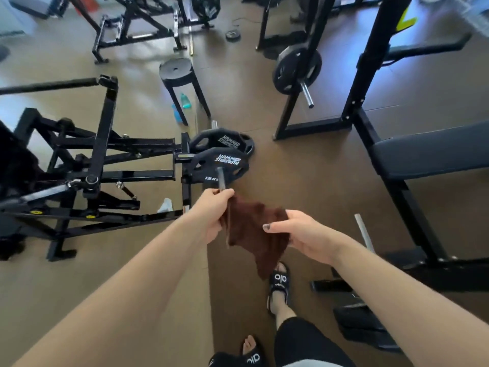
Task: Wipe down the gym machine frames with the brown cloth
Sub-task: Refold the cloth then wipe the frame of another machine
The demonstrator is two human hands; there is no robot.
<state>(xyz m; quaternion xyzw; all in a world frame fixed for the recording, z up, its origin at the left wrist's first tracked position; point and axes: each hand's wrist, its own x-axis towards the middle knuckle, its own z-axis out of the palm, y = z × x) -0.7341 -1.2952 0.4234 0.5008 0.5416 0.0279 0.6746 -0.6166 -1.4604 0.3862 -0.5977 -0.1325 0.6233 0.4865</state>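
Both forearms are reaching forward from the bottom of the view, and between them the brown cloth (255,234) is hanging in the air above the floor (304,168). Fingers and thumb of the left hand (211,213) are pinching the cloth's upper left corner, while the right hand (299,234) is gripping its right edge, thumb lying across the front of the fabric and the other fingers curling behind it. Below the cloth, two feet in black slides (279,284) are standing on the brown floor, one stepping ahead of the other. Just beyond the left hand, a steel sleeve is sticking out of a black weight plate (219,165) lettered in white, with a second plate (222,141) sitting right behind it; both are loading the end of a low black machine frame (100,160) that is filling the left side. Farther back a black stool (180,75) is standing with a teal bottle (185,100) lying on the floor under it. To the right, a black rack upright (370,62) is rising beside a padded bench (431,152), and another plate (293,67) is hanging on a bar (307,94) near it. More black machines are standing well apart at the top of the view, blurred.
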